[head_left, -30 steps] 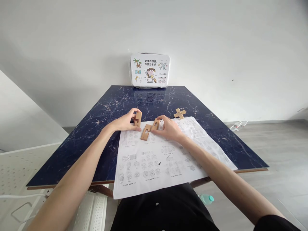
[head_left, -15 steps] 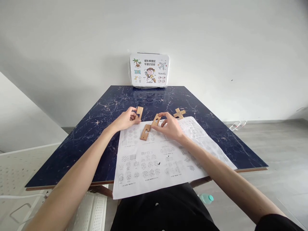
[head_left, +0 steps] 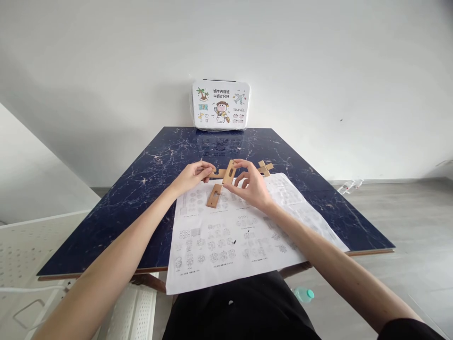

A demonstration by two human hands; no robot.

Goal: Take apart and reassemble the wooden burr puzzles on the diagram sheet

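Between thumb and fingers, my left hand (head_left: 197,176) grips a notched wooden puzzle piece (head_left: 220,174) held sideways. Its right end reaches behind a slotted wooden puzzle piece (head_left: 230,173), which is pinched upright and slightly tilted in my right hand (head_left: 250,185). Whether the two pieces touch or interlock I cannot tell. Just below, a third wooden piece (head_left: 213,196) with a cut-out lies on the printed instruction sheet (head_left: 212,226). Beyond my right hand, a cross-shaped wooden assembly (head_left: 265,168) rests at the sheet's far edge, partly hidden by my fingers.
The dark blue marbled table (head_left: 155,156) carries the sheet, which hangs over the near edge. A white cartoon-printed case (head_left: 221,106) leans on the wall at the back. A bottle (head_left: 304,295) is on the floor, and a white perforated surface (head_left: 31,250) stands at left.
My left hand has moved right with its piece, turning it from upright to sideways behind the other piece. My right hand has raised its slotted piece slightly.
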